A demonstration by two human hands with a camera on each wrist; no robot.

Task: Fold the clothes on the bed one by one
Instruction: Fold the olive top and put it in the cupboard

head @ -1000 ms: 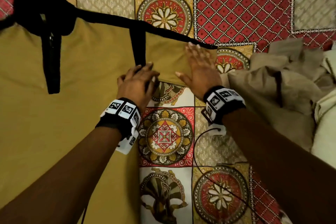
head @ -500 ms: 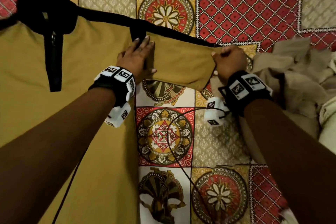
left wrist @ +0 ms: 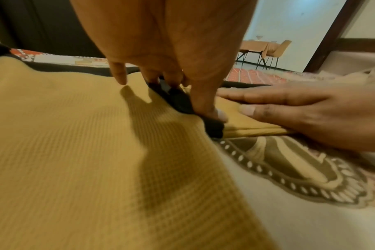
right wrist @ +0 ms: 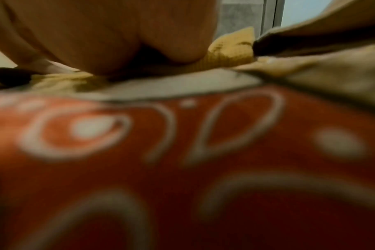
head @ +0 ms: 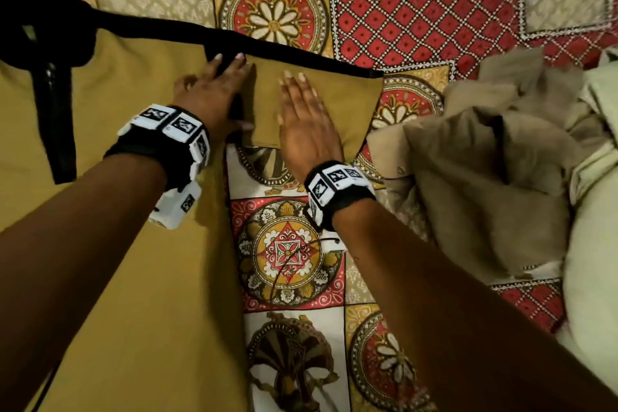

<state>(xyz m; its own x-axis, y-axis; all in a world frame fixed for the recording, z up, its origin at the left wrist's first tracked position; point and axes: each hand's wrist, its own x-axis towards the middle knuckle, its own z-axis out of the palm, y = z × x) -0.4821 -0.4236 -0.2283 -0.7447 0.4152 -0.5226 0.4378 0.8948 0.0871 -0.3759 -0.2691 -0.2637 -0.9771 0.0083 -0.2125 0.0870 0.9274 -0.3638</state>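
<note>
A mustard shirt [head: 117,244] with black collar and trim lies spread flat on the patterned bedspread [head: 287,251]. Its short sleeve [head: 354,104] points right. My left hand [head: 214,90] presses with straight fingers on the black seam [head: 230,53] where the sleeve meets the body. The left wrist view shows its fingers and thumb [left wrist: 208,108] bearing down on that black strip [left wrist: 212,126]. My right hand [head: 304,117] lies flat, palm down, on the sleeve just beside the left hand; the right hand [left wrist: 300,110] also shows flat in the left wrist view.
A heap of crumpled khaki clothes [head: 485,160] sits right of the sleeve, almost touching it. Pale green cloth [head: 595,211] lies at the far right edge. Bare bedspread shows beyond the shirt and between my forearms. A thin cable [head: 284,264] trails from the right wrist.
My right hand let go of the sleeve's end, moved left and now lies flat on the sleeve. The left hand stays on the black seam.
</note>
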